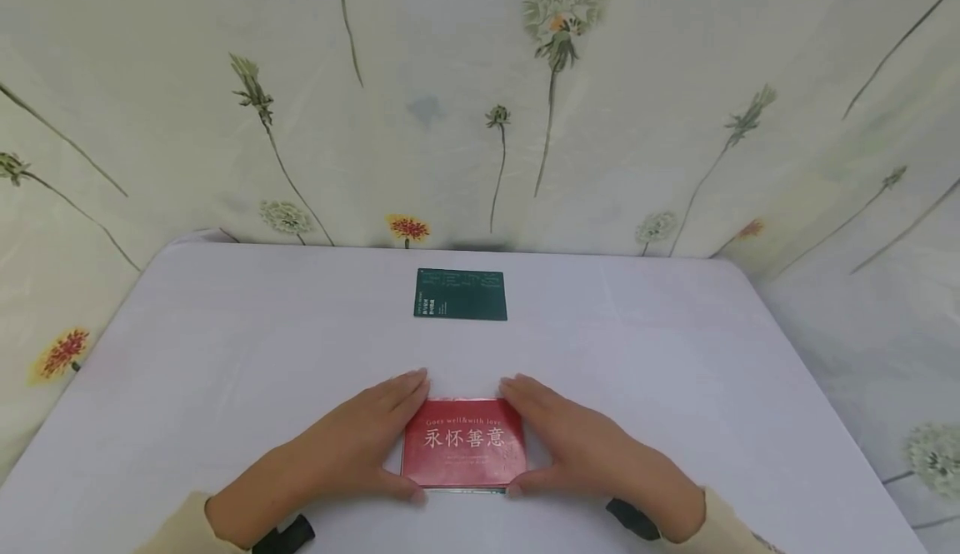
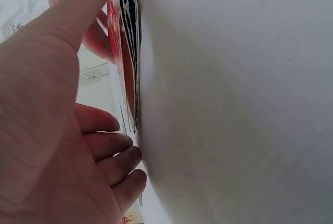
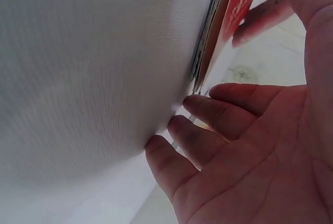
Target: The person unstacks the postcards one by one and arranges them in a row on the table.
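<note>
The left end of a stack [image 1: 463, 458] of cards is held by the left hand [image 1: 369, 437], partly opened, its thumb at the near edge and its fingers bent loosely round the far corner. The right end is held likewise by the right hand [image 1: 576, 439]. Between the hands, the stack is topped by a red card with white lettering. Beyond both hands, a green card [image 1: 468, 297] is laid flat on the white-covered desk [image 1: 247, 333], which is backed by flowered cloth [image 1: 442, 154].
</note>
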The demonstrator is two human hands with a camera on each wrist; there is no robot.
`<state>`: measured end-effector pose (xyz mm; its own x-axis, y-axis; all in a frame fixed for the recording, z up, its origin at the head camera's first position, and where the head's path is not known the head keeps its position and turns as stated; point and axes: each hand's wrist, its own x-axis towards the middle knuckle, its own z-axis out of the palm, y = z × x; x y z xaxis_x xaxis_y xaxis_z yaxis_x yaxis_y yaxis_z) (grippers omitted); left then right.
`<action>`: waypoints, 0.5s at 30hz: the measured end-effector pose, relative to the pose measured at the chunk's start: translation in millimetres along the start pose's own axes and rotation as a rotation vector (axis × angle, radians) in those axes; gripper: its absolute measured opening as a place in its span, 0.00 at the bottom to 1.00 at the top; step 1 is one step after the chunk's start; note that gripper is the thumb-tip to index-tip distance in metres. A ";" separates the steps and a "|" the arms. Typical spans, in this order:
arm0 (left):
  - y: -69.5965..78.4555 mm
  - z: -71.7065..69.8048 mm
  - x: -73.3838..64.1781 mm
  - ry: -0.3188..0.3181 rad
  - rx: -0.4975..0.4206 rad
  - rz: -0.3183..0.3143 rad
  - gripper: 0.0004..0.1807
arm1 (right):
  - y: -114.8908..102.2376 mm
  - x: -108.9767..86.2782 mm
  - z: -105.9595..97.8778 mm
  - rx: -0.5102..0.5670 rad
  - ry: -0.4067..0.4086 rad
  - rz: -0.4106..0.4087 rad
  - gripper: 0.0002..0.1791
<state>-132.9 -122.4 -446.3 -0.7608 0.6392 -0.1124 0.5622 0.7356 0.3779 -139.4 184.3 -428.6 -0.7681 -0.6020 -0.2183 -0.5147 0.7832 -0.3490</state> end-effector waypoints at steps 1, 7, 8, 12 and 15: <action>0.0 0.7 -0.2 -0.003 -0.001 -0.006 0.66 | -0.3 -0.5 0.5 -0.002 0.001 0.000 0.62; 2.0 2.3 -0.5 -0.023 -0.009 -0.030 0.66 | -2.1 -0.1 4.8 -0.021 0.018 -0.007 0.63; 2.2 2.5 -0.5 -0.023 -0.008 -0.030 0.66 | -2.0 0.3 5.3 -0.018 0.021 -0.008 0.63; 2.6 3.0 -0.2 -0.002 -0.006 -0.024 0.63 | -1.4 1.2 6.1 -0.004 0.032 -0.012 0.62; 2.1 4.5 0.0 0.017 -0.010 -0.025 0.62 | -0.4 1.1 6.7 0.009 0.035 -0.007 0.61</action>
<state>-130.2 -119.9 -449.7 -0.7800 0.6167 -0.1067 0.5395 0.7490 0.3847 -137.6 182.3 -434.7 -0.7775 -0.6013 -0.1843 -0.5165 0.7777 -0.3584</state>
